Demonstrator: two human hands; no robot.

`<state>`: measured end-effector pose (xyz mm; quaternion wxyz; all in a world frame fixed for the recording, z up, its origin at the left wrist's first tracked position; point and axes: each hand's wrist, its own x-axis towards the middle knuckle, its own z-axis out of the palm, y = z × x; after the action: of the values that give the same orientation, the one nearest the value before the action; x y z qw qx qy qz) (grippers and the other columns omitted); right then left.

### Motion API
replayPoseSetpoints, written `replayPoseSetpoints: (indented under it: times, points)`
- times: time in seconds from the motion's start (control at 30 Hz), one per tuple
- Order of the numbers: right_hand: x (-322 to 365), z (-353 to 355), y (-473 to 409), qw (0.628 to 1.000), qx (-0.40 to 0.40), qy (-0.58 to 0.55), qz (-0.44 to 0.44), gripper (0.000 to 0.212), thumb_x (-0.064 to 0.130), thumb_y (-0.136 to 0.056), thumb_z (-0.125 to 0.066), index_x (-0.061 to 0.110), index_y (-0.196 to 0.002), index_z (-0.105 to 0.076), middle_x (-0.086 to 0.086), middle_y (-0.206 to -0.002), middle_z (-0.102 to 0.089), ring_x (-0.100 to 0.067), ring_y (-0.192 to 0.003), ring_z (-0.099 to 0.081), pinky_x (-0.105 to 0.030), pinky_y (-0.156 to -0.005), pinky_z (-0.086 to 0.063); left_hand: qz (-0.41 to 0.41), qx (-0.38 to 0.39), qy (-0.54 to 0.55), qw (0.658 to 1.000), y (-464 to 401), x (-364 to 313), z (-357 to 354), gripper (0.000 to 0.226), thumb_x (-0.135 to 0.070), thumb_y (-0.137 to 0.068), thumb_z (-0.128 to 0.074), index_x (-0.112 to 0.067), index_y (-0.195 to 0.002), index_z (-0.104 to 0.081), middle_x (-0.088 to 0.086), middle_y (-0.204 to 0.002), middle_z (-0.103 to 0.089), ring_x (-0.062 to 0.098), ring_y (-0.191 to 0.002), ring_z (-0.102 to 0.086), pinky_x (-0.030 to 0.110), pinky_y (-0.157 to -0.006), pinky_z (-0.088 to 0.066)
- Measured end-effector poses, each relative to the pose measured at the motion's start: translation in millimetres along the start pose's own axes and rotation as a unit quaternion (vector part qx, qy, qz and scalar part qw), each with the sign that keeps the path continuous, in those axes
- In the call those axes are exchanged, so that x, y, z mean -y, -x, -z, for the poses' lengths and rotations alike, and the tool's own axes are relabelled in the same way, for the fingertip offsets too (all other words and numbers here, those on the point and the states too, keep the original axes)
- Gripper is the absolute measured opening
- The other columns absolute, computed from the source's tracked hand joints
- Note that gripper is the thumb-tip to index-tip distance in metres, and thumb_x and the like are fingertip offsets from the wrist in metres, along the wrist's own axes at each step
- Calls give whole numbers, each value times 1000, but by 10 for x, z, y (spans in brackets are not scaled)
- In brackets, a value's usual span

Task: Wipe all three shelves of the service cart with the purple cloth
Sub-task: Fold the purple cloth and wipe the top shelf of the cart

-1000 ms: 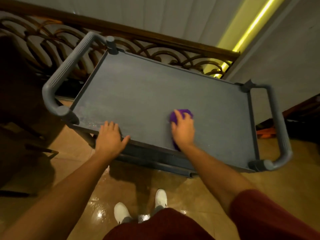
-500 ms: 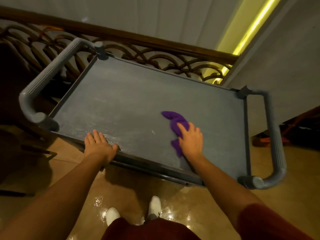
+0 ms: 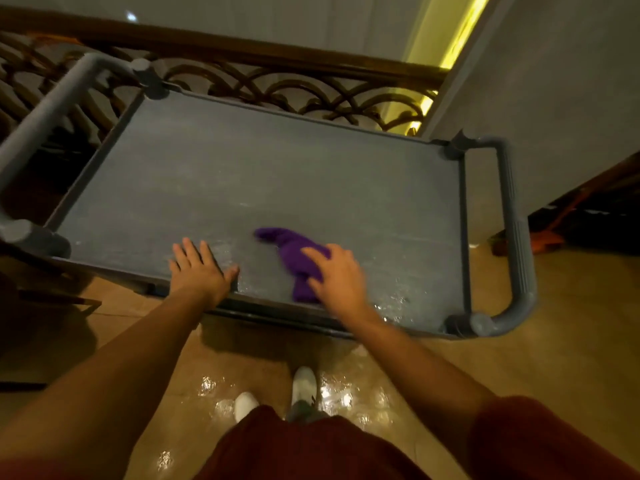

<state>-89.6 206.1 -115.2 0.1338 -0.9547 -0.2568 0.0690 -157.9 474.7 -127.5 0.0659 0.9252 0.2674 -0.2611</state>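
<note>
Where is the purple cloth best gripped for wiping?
Grip the purple cloth at its thick bunched middle, from above on the near side, where the right hand presses it; its thin tail lies flat on the top shelf, likely harder to pinch.

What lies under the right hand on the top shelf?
The purple cloth lies under the right hand, pressed on the top shelf. The cloth's part beneath the palm is hidden.

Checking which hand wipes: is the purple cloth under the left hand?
No, the purple cloth lies under the right hand; the left hand rests bare on the top shelf.
</note>
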Motion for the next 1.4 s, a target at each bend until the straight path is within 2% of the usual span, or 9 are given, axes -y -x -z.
replayPoseSetpoints:
  times: [0.13, 0.23, 0.43, 0.6, 0.73, 0.9, 1.1, 1.23, 1.4]
  points:
    - [-1202, 425, 667, 965, -34, 120, -230, 59, 29, -85, -68, 26, -141, -51, -22, -125, -57, -44, -106, -56, -49, -88, -48, -9, -3, -17, 1000, 1, -16, -33, 97, -73, -91, -11, -5, -155, 12, 28, -161, 17, 45, -149, 15, 56, -121, -1]
    - [-1142, 499, 643, 939, -44, 106, -324, 48, 22, -85, -65, 20, -132, -55, -22, -129, -53, -45, -114, -51, -52, -91, -45, 0, -1, -29, 1000, 24, -30, 9, 97, -72, -91, -11, -2, -155, 9, 30, -161, 14, 48, -149, 12, 59, -121, -2]
    - [100, 186, 337, 972, -46, -77, -218, 43, 49, -85, -62, 30, -123, -65, -11, -122, -60, -34, -110, -56, -42, -91, -49, -208, -42, -14, 977, 105, -529, 95, 79, -57, -97, -41, -15, -157, -13, 16, -167, -2, 41, -152, 2, 59, -120, -5]
    - [74, 265, 497, 985, 34, -17, -171, 40, 46, -92, -57, 41, -132, -56, -4, -137, -53, -30, -125, -46, -46, -99, -42, -205, 31, -32, 978, 134, -759, 65, 95, -71, -91, -37, -17, -158, 5, 19, -164, 17, 43, -150, 16, 55, -120, 3]
    - [-509, 475, 815, 956, 65, 64, -280, 43, 17, -93, -56, 28, -133, -47, -15, -134, -46, -40, -120, -50, -49, -87, -50, -242, 19, -54, 969, 146, -591, 20, 102, -79, -87, -28, -17, -157, 13, 22, -162, 23, 43, -149, 20, 54, -121, 6]
    - [-610, 669, 764, 913, 9, 42, -406, 39, 20, -92, -58, 18, -129, -44, -19, -128, -48, -44, -112, -58, -48, -85, -51, -236, 11, -51, 970, 116, -645, 31, 104, -80, -86, -26, -15, -156, 14, 23, -161, 24, 44, -148, 21, 56, -122, 5]
    - [502, 174, 322, 973, 13, -51, -224, 52, 38, -80, -71, 32, -128, -51, -8, -124, -48, -32, -110, -53, -43, -90, -51, -200, 14, -112, 973, 89, -807, 196, 108, -80, -83, -38, -10, -157, -2, 26, -164, 2, 47, -150, 0, 56, -120, -14]
    - [-131, 334, 357, 973, 38, -25, -227, 51, 19, -82, -68, 33, -128, -52, -8, -126, -47, -32, -114, -52, -42, -89, -49, -220, -3, -67, 973, -153, -832, 570, 96, -77, -75, -58, -15, -145, -36, 19, -149, -36, 40, -137, -35, 55, -110, -35]
    - [-1300, 635, 144, 922, -94, -12, -376, 44, 5, -88, -57, 17, -130, -52, -20, -127, -47, -42, -114, -53, -51, -91, -50, -115, 32, -49, 992, -427, -533, 624, 131, -84, -64, -61, -16, -158, 0, 18, -166, 1, 46, -150, 0, 69, -115, -13]
